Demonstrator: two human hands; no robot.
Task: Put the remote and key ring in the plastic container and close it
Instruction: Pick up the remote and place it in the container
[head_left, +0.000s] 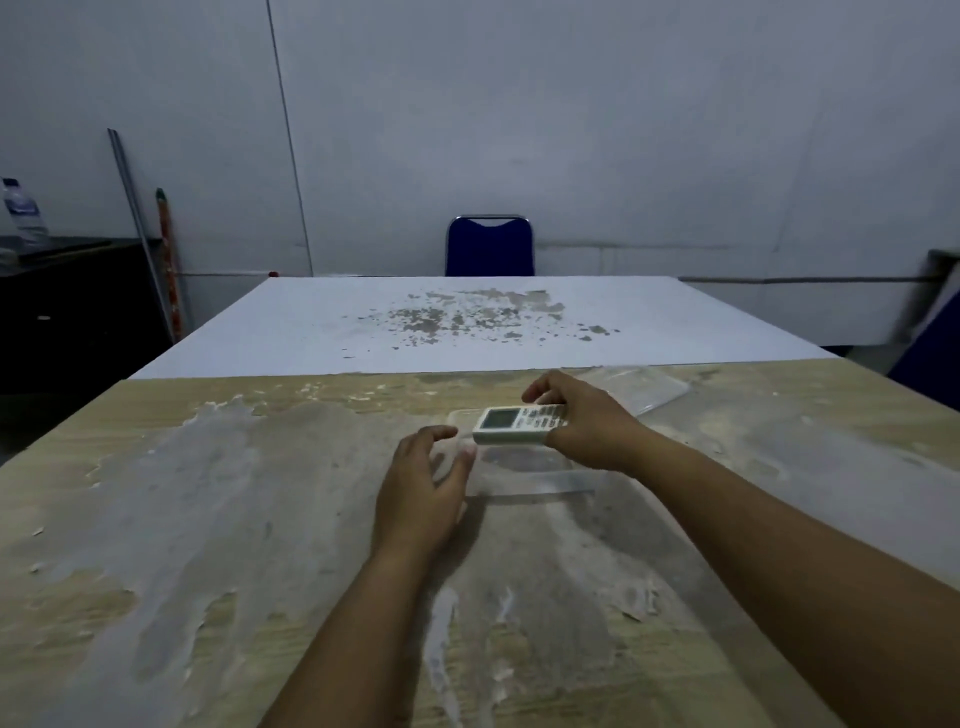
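— Where is the remote (519, 425) in the head view?

— In the middle of the worktop (208, 519), lying crosswise with its screen end to the left, right above the clear plastic container (535, 480). I cannot tell if it touches the container's rim.

— And the hands?

— The right hand (582, 426) grips the remote's right end, fingers over the far edge, thumb on the near edge. The left hand (423, 486) is just left of the container, half open and curved, thumb and fingers at its left wall; whether they press on it is hard to say.

— The lid?

— A clear lid (644, 389) lies flat on the worktop, further away and to the right, just behind the right hand.

— The key ring?

— I cannot make it out. The container is transparent and its edges blur into the patchy surface.
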